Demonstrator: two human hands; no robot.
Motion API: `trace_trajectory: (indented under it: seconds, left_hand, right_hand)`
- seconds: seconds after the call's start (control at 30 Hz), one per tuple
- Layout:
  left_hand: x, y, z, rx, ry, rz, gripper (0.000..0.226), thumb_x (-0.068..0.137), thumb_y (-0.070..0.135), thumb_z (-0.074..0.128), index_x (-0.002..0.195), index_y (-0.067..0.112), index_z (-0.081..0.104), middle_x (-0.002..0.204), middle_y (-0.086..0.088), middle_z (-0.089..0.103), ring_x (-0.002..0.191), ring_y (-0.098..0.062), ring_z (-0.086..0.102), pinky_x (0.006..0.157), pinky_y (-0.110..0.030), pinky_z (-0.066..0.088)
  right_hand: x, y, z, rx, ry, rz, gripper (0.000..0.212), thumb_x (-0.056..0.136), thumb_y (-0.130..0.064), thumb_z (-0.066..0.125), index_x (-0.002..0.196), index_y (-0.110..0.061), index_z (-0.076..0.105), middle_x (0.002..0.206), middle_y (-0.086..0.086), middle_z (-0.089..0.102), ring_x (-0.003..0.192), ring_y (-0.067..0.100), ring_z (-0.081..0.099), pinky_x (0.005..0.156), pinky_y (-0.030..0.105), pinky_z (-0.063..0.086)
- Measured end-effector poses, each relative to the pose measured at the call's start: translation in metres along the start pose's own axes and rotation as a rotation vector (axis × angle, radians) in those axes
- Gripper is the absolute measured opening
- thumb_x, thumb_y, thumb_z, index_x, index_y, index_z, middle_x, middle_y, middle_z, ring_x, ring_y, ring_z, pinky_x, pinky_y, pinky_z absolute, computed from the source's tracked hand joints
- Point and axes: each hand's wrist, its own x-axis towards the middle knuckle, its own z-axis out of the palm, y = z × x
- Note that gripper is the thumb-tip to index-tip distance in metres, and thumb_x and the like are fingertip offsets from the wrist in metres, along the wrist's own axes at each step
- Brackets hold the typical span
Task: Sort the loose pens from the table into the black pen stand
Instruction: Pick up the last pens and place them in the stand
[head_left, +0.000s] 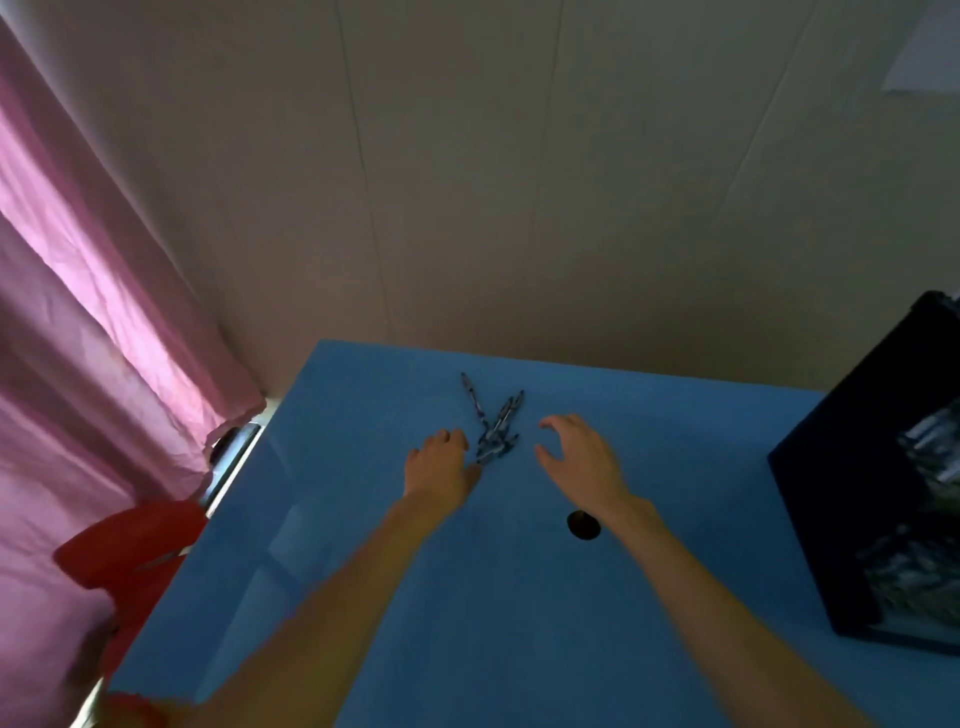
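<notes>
Both hands flank the pens (492, 423) on the counter (363, 545), seemingly to gather them: left hand (441, 465) touching, fingers curled; right hand (579, 457) hovering, fingers spread, holding nothing.

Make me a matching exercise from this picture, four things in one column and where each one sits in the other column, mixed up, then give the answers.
Things:
1. pens
2. curtain
3. black box
4. round hole

Places:
A. right edge of the table
B. in the table top beside the right wrist
C. hanging at the far left
D. in a pile between the left hand and right hand

Pairs: 1-D, 2-C, 3-A, 4-B
</notes>
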Motion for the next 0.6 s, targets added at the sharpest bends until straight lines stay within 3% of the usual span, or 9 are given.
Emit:
trace_trajectory:
  seconds: [0.3, 0.5, 0.6]
  left_hand:
    - [0.044, -0.024, 0.057, 0.095, -0.162, 0.112, 0.042, 0.101, 0.044, 0.048, 0.129, 0.015, 0.042, 0.128, -0.009, 0.050, 0.120, -0.031, 0.050, 0.098, -0.041, 0.039]
    - [0.059, -0.039, 0.059, 0.195, -0.219, 0.340, 0.038, 0.107, 0.027, 0.036, 0.141, 0.011, 0.034, 0.132, -0.009, 0.048, 0.121, -0.029, 0.048, 0.099, -0.039, 0.038]
    - [0.065, -0.055, 0.054, 0.109, -0.200, 0.435, 0.028, 0.099, 0.009, 0.041, 0.127, 0.007, 0.042, 0.120, -0.010, 0.046, 0.105, -0.027, 0.048, 0.092, -0.042, 0.043]
  right_hand:
    - [0.044, 0.018, 0.029, -0.003, -0.023, 0.032, 0.034, 0.100, -0.029, 0.056, 0.133, -0.018, 0.055, 0.130, 0.003, 0.055, 0.110, 0.021, 0.059, 0.092, 0.038, 0.050]
    - [0.052, 0.027, 0.042, 0.041, -0.017, 0.015, 0.028, 0.100, -0.024, 0.057, 0.127, -0.021, 0.061, 0.124, 0.000, 0.058, 0.106, 0.017, 0.060, 0.088, 0.031, 0.049]
    - [0.050, 0.033, 0.046, 0.078, -0.014, 0.014, 0.027, 0.099, -0.021, 0.057, 0.126, -0.021, 0.062, 0.124, -0.001, 0.058, 0.104, 0.015, 0.060, 0.090, 0.033, 0.051]
